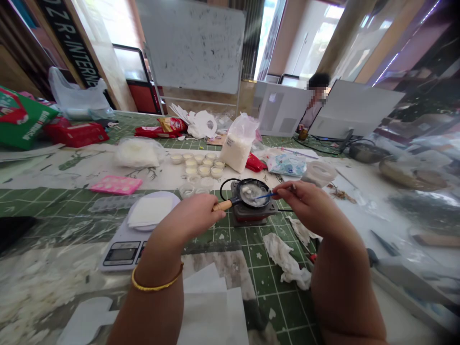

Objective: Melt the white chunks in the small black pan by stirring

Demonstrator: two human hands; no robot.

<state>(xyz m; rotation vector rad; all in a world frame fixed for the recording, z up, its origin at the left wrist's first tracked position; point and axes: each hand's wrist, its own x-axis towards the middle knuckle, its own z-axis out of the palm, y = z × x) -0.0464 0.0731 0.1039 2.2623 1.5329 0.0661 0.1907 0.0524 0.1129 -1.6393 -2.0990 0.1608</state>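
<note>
Scale [121,253] sat on the green cutting mat [230,237], to the left of the left hand [190,218] and slightly nearer the person. It carried a round plate [171,201] with a white square sheet [149,212] on top. Small cups [197,165] stood in rows ahead of the left hand. That hand was closed firmly around the wooden handle [222,206] of a small black pan [256,181], which lay to the hand's right. The pan's long axis ran nearly level across the view, rising slightly toward the right, with the handle end nearest the left hand. The pan rested on a little stove [249,215] between the hands and held a pale, wet-looking mixture [248,194]. The right hand [305,203], to the pan's right, was curled around a thin blue stick [266,195] whose tip reached into the mixture. Crumpled tissue [289,263] lay below the right hand.
</note>
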